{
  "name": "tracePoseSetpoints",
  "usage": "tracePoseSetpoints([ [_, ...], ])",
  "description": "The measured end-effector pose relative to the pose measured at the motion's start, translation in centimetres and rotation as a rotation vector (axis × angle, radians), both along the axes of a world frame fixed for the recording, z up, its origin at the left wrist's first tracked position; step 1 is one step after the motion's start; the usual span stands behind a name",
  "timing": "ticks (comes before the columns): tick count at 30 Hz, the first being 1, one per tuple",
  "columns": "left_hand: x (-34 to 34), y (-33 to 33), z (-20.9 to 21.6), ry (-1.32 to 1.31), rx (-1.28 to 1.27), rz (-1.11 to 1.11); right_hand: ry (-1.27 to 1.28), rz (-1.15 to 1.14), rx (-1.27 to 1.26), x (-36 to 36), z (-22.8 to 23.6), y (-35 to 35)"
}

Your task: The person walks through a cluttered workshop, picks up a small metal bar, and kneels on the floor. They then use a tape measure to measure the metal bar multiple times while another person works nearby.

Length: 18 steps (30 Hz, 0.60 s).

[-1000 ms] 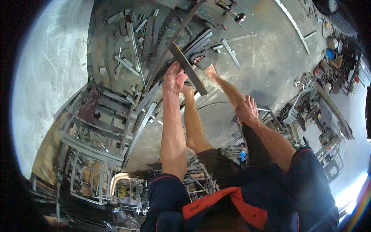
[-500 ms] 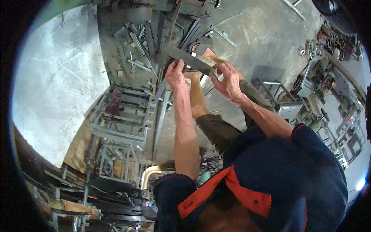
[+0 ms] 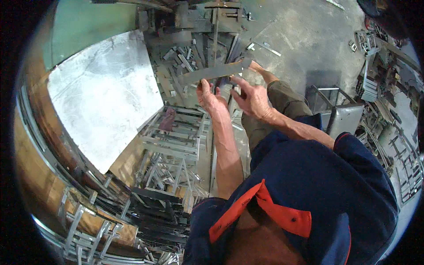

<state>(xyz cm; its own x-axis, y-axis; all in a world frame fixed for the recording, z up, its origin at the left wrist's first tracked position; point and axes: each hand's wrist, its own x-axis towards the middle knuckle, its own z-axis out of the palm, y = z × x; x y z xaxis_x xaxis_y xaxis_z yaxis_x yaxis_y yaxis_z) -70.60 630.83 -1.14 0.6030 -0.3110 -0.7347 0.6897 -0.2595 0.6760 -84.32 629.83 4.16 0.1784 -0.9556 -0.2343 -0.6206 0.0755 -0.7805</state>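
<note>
The head view looks down past a dark blue shirt with an orange-red collar [image 3: 265, 207]; both bare forearms reach up the picture from it; the left hand [image 3: 208, 98] has its grip closed on a flat grey steel strip [image 3: 214, 73], fingers curled over the strip's lower edge near its middle; the right hand [image 3: 251, 99] sits just beside it with fingers spread, its grip open, fingertips close under the strip's right half, though contact cannot be told; the strip is held raised above the knees, tilted slightly up to the right; below lie welded angle-iron frames [image 3: 174, 141]; left lies a large pale metal sheet [image 3: 99, 97]; farther off, scrap offcuts [image 3: 185, 57] litter the concrete floor [image 3: 304, 39].
</note>
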Motion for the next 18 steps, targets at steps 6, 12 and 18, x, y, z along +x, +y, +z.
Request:
tracePoseSetpoints([
  [6, 0.6, 0.2, 5.2, -0.031, -0.022, -0.018, -0.095, -0.100, -0.034, 3.0, 2.5, 0.7],
  [12, 0.9, 0.3, 7.4, -0.043, -0.081, -0.052, -0.003, -0.113, -0.251, 2.6, 2.4, -1.2],
  [18, 1.5, 0.6, 7.1, 0.027, -0.132, -0.065, -0.001, -0.155, -0.227, 3.9, 3.0, -1.0],
])
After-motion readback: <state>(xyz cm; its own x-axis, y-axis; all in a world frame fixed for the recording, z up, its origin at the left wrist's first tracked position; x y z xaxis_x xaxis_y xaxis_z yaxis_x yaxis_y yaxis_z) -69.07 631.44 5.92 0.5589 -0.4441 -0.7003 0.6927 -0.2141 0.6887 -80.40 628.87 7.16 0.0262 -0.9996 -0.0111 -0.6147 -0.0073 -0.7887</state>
